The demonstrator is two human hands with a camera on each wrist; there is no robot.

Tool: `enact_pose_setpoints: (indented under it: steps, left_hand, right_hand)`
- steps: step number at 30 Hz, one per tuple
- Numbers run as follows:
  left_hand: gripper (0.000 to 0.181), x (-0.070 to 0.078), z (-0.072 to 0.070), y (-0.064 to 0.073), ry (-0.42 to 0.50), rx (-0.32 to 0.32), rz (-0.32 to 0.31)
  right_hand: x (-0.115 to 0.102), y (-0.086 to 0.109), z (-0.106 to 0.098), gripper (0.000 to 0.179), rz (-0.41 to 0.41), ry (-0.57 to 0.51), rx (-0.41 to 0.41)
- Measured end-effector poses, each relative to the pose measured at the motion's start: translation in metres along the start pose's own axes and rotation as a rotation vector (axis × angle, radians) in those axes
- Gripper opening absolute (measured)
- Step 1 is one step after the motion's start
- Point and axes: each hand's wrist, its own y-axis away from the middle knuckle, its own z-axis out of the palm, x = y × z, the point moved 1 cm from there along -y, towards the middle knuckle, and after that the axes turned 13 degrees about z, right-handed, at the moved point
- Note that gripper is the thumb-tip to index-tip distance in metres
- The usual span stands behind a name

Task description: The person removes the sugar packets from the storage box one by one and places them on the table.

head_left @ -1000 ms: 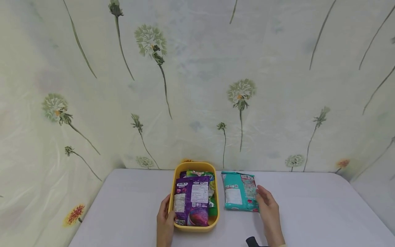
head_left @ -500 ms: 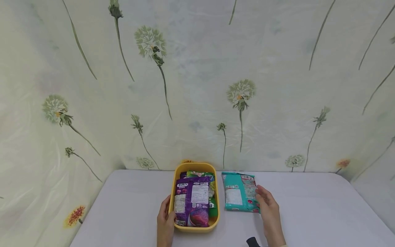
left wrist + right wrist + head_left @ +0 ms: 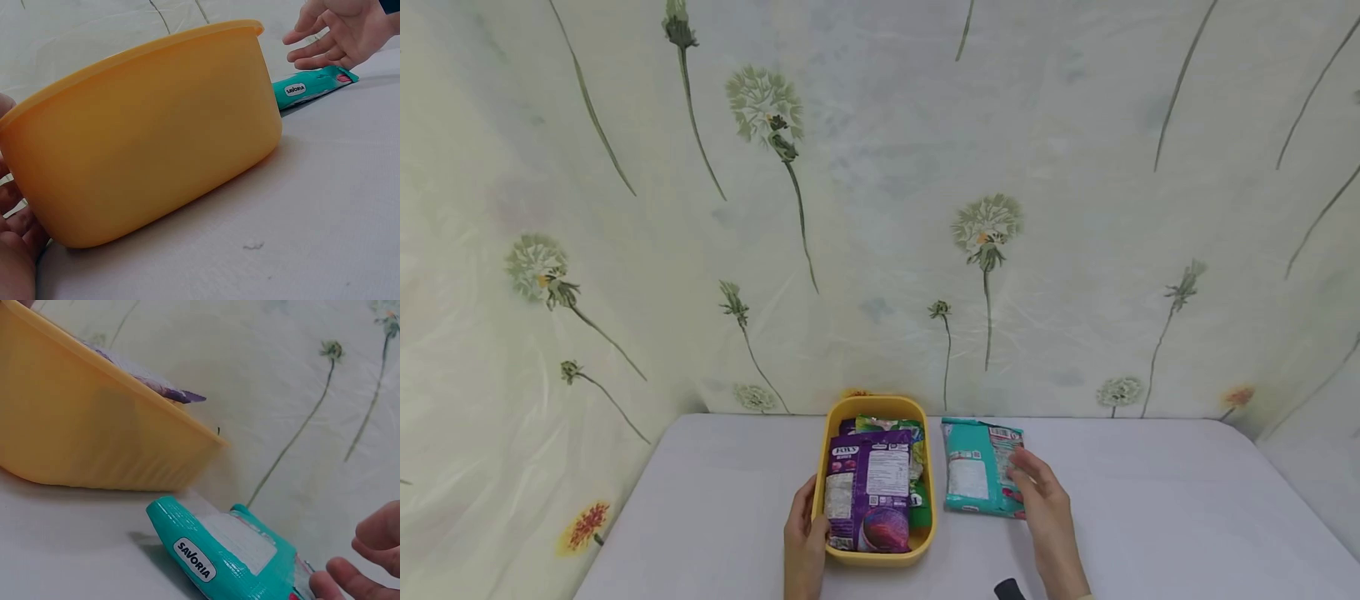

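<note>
A yellow plastic tub [image 3: 880,560] stands on the table with several candy bags inside; a purple bag [image 3: 868,492] lies on top of green ones [image 3: 919,500]. My left hand [image 3: 805,537] grips the tub's left side, its thumb at the rim; in the left wrist view its fingers [image 3: 22,219] lie against the outer wall. Right of the tub, a teal candy bag [image 3: 973,467], marked SAVORIA, lies flat. My right hand [image 3: 1047,512], fingers loosely bent and apart, is over that bag's right edge and pinches nothing. In the right wrist view its fingertips [image 3: 350,578] show beside the bag.
A white cloth covers the table [image 3: 1165,508]. Behind it hangs a pale curtain [image 3: 880,208] printed with dandelions, close to the tub's far end. A black rounded object [image 3: 1009,589] pokes in at the bottom edge, near the right wrist.
My right hand has shifted slightly left, further over the teal candy bag. The left hand and tub keep their places; the head view moves only a little.
</note>
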Motion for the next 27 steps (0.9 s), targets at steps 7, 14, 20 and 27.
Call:
enact_pose_setpoints:
  steps: [7,14,20,27]
  left_hand:
    - [0.061,0.0001,0.0004,0.0000,0.020,-0.006,0.007]
    - [0.060,0.0009,0.0000,-0.0008,0.026,0.003,0.007]
    - [0.059,0.0000,0.0007,-0.0016,0.023,0.000,0.014]
    - [0.060,-0.0020,-0.0004,-0.0023,0.016,0.001,0.026]
  right_hand:
    - [-0.0012,0.0020,-0.0001,0.055,0.011,0.032,0.001]
    - [-0.0040,0.0039,0.0012,0.056,0.001,0.030,-0.029]
    - [-0.0039,0.0045,0.0004,0.056,-0.006,0.037,-0.040]
    - [-0.0057,0.0092,0.0027,0.056,-0.050,0.030,-0.095]
